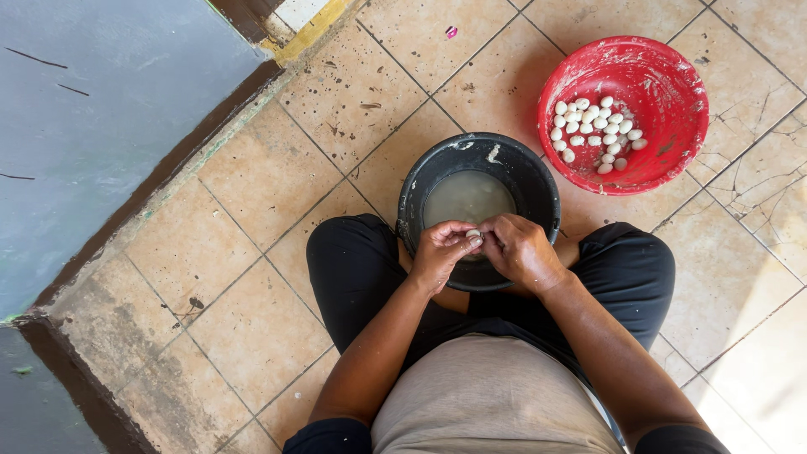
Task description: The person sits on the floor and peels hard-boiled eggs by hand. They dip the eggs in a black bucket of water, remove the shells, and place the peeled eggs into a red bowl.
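Beige floor tiles (pixel 269 176), cracked and stained, fill my view. Both my hands meet over the near rim of a black bucket (pixel 538 181) of cloudy water: left hand (pixel 441 252) and right hand (pixel 521 250) curl closed, pinching one small white egg (pixel 473 234) between their fingertips. At two o'clock, just beside it, a red basin (pixel 672 84) holds peeled white eggs (pixel 595 133).

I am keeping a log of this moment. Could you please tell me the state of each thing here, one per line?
Black bucket: upright, partly filled with cloudy water.
Red bowl: upright on the floor, holding a pile of small white eggs.
Left hand: closed on a small white egg over the bucket.
Right hand: pinching the same egg.
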